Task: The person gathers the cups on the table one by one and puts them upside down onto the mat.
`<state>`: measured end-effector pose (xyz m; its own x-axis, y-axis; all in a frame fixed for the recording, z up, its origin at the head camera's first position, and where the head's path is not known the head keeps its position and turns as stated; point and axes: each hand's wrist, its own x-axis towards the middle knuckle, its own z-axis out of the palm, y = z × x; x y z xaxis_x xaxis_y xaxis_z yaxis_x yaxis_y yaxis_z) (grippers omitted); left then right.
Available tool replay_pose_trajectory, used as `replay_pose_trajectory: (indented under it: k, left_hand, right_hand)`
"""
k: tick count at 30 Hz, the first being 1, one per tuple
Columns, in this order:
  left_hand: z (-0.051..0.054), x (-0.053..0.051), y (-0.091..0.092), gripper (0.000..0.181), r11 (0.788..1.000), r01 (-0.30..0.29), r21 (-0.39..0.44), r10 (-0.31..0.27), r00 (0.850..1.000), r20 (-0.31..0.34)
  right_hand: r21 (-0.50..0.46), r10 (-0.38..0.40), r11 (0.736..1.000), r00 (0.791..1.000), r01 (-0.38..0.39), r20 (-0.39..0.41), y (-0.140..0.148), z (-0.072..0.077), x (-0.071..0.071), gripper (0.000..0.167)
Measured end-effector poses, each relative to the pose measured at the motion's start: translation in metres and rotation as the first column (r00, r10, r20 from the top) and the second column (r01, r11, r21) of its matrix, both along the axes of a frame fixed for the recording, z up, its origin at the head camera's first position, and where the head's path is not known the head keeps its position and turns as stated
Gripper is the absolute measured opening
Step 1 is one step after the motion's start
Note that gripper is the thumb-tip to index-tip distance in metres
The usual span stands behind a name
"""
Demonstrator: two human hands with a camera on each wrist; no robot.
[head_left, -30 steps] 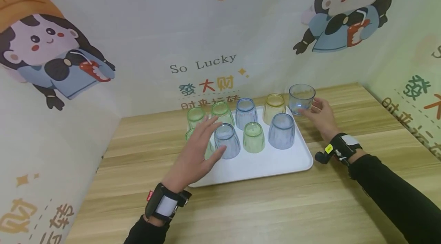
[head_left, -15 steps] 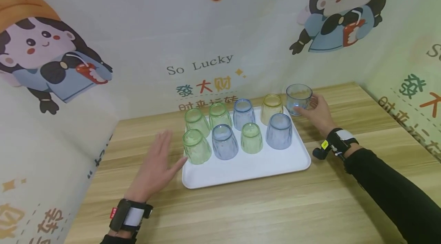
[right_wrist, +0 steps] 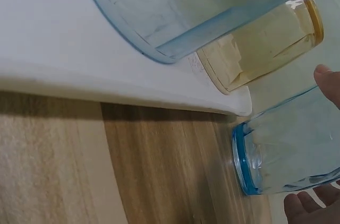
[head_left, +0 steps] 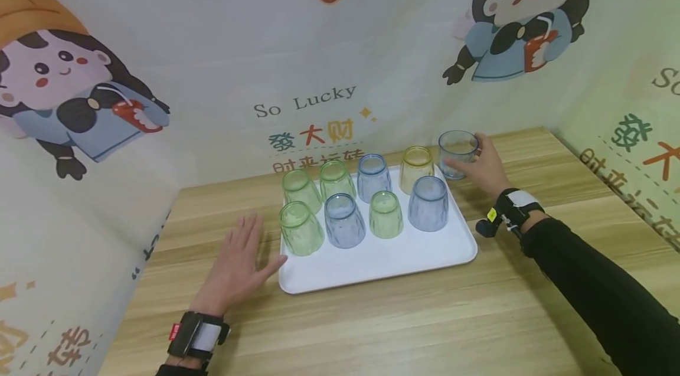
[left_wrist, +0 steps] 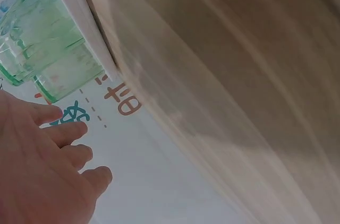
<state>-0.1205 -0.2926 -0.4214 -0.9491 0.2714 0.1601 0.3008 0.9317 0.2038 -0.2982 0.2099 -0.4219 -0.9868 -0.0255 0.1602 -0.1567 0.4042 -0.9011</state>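
On the table's far right, just off the tray, a clear blue glass (head_left: pixel 458 149) stands upright, mouth up. My right hand (head_left: pixel 486 166) curls round it, thumb across the front and fingers on the far side; in the right wrist view the blue glass (right_wrist: pixel 292 144) lies between thumb and fingertips. My left hand (head_left: pixel 231 270) is held flat with spread fingers beside the tray's left side, its thumb tip close to the rim. It holds nothing. The white tray (head_left: pixel 372 267) carries upside-down glasses in two rows, among them a yellow glass (head_left: pixel 416 172) and a green glass (head_left: pixel 301 231).
Other upturned glasses on the tray are a blue glass (head_left: pixel 428 205), a small green glass (head_left: pixel 386 216) and several more. The wooden table (head_left: pixel 382 329) extends in front of the tray. A printed cloth wall (head_left: pixel 223 69) closes off the back and sides.
My left hand has moved left and down, from over the glasses to beside the tray. My right hand stays at the blue glass, its fingers shifted slightly. The head view has drifted a little.
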Motion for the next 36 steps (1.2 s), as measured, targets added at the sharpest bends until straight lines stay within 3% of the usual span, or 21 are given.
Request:
replay_pose_trajectory:
  k: [10, 26, 36]
  left_hand:
    - [-0.005, 0.003, 0.0, 0.098, 1.0, -0.005, -0.01, 0.005, 1.0, 0.006]
    - [-0.008, 0.006, 0.001, 0.097, 1.0, -0.021, -0.006, 0.021, 1.0, 0.008]
    - [-0.008, 0.006, 0.001, 0.096, 1.0, -0.031, -0.006, 0.031, 0.999, 0.006]
  right_hand:
    - [0.055, -0.024, 0.998, 0.998, 0.027, -0.056, -0.003, -0.001, -0.003, 0.096]
    - [-0.085, -0.043, 0.996, 0.998, 0.04, -0.039, 0.009, 0.0, 0.008, 0.09]
    - [-0.098, -0.042, 0.994, 0.998, 0.037, -0.053, 0.014, 0.016, 0.018, 0.091]
